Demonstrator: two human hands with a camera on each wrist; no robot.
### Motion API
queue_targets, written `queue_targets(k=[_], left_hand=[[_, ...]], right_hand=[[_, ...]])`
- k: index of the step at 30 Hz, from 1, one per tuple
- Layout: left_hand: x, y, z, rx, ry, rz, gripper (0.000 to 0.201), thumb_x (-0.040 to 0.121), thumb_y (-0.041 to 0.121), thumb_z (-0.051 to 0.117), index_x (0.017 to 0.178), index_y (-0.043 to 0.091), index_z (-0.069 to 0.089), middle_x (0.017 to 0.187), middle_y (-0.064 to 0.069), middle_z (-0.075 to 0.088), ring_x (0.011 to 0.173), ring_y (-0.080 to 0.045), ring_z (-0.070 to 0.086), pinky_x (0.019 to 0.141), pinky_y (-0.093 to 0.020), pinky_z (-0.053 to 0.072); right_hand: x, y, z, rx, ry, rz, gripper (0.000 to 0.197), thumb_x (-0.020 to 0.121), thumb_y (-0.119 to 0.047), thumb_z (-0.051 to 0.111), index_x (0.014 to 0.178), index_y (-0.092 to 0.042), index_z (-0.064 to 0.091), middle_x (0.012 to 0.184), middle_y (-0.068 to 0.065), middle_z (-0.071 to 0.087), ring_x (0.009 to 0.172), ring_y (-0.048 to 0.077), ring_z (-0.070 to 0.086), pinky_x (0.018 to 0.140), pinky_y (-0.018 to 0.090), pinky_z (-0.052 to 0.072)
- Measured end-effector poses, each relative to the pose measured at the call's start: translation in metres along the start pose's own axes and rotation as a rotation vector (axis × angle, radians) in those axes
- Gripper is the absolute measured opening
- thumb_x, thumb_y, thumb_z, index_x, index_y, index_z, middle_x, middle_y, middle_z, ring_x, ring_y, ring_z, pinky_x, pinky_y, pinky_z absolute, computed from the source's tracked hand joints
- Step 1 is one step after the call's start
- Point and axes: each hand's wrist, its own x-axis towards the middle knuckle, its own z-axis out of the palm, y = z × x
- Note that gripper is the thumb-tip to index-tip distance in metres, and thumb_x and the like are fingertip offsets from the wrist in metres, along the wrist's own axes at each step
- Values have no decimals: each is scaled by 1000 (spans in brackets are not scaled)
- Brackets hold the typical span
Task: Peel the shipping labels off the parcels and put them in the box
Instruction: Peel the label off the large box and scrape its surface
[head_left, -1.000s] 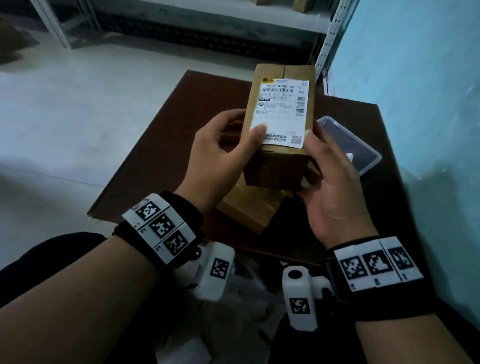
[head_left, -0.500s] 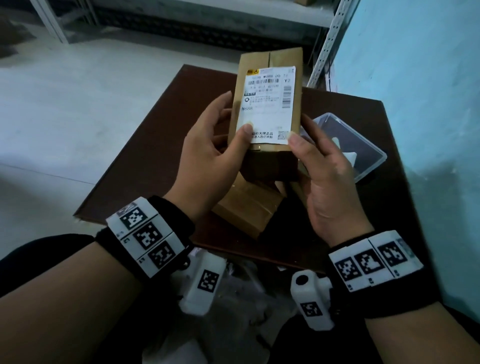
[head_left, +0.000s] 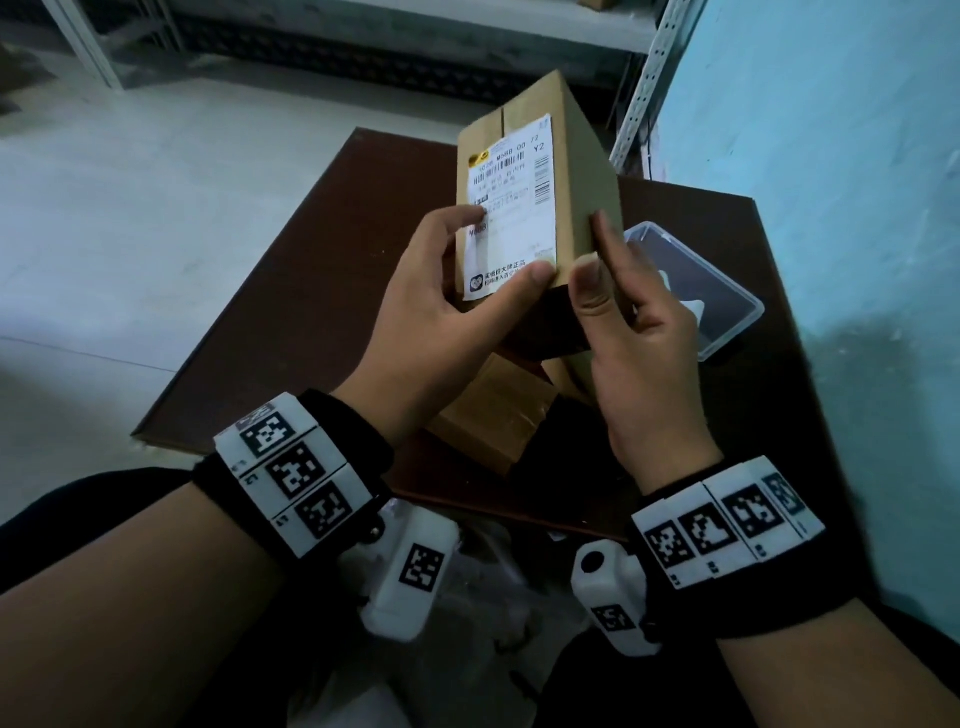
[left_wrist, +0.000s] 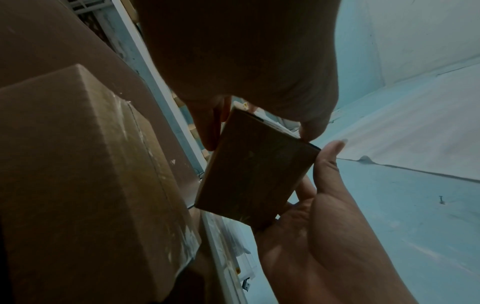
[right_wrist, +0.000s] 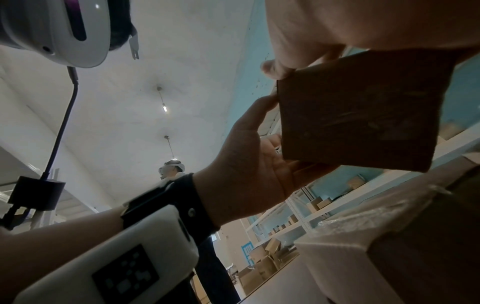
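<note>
I hold a brown cardboard parcel (head_left: 582, 171) upright above the table, its white shipping label (head_left: 511, 208) facing me. My left hand (head_left: 506, 244) grips it from the left, index finger across the label and thumb on the label's lower right corner. My right hand (head_left: 595, 244) holds the parcel's right side, its thumb tip against that same corner. The label lies flat. From the left wrist I see the parcel's bottom face (left_wrist: 254, 174) between both hands; the right wrist view shows that face (right_wrist: 363, 113) too. A clear plastic box (head_left: 727, 317) sits to the right.
Two more cardboard parcels (head_left: 493, 415) lie on the dark brown table (head_left: 311, 312) under my hands. A light blue wall (head_left: 831, 156) runs close on the right. Metal shelving (head_left: 644, 78) stands behind the table. Another person (right_wrist: 174, 168) stands in the distance.
The parcel has turned so its right side shows. My left thumb slid from the label's lower left to its lower right corner, and my right thumb came up to meet it.
</note>
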Motion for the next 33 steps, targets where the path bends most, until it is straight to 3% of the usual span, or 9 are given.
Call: queue_targets(k=[2,6,11,13,15,17,20,26,33], left_hand=[[-1,1,1,-16,-5,-25,61,89,50,78,137,23,51,126,17,60,111,4,63,84,-24,59],[-1,1,2,-41,-39,-75,56,91,49,75,135,24,52,122,19,60,108,2,66,86,-38,64],[1,-4,2,-26,-55,-96,64,85,64,70,135,29,54,131,10,63,118,-19,67,92,-51,61],[1,-8,4,-8,-64,-92,70,86,68,66,142,28,54,140,6,61,126,-21,64,99,-50,58],[2,-10,6,77,-33,-65,74,89,66,62,149,23,55,147,7,54,135,-12,55,109,-42,52],[1,-9,7,119,-2,-25,68,92,58,61,147,17,60,146,6,52,137,-7,52,111,-33,50],[-1,-9,9,111,55,86,46,97,41,67,134,14,71,140,1,62,133,-9,58,108,-35,54],[-7,-5,10,204,83,181,33,97,31,71,126,17,75,140,-5,67,147,-21,48,120,-39,43],[-2,-5,-1,120,51,200,23,99,20,73,120,12,78,129,-5,73,126,-7,66,101,-34,59]], right_hand=[[0,1,-1,-40,7,-6,78,82,-66,66,154,-40,55,174,-4,33,149,9,46,96,13,55],[2,5,-3,-117,14,-10,76,82,-70,66,153,-44,55,176,-6,27,153,11,41,115,33,51],[3,2,-3,-135,27,-41,74,85,-62,67,154,-38,56,177,-4,25,149,0,35,108,13,47],[3,3,-3,-133,34,-52,73,86,-62,68,153,-37,57,175,-5,28,146,-2,39,109,14,48],[3,5,-3,-141,49,-64,72,85,-64,69,151,-36,60,169,-9,36,139,-9,43,108,14,49],[5,10,-4,-167,61,-80,69,86,-68,70,147,-39,64,166,-9,40,145,-1,45,114,28,51],[5,17,-5,-203,58,-99,68,85,-77,69,146,-45,64,169,-5,39,153,12,42,116,45,52],[4,21,0,-236,69,-104,76,78,-92,61,144,-54,60,169,-7,36,156,17,38,117,52,49],[3,22,2,-260,83,-110,77,77,-93,61,144,-54,60,171,-8,34,158,18,34,121,54,44]])
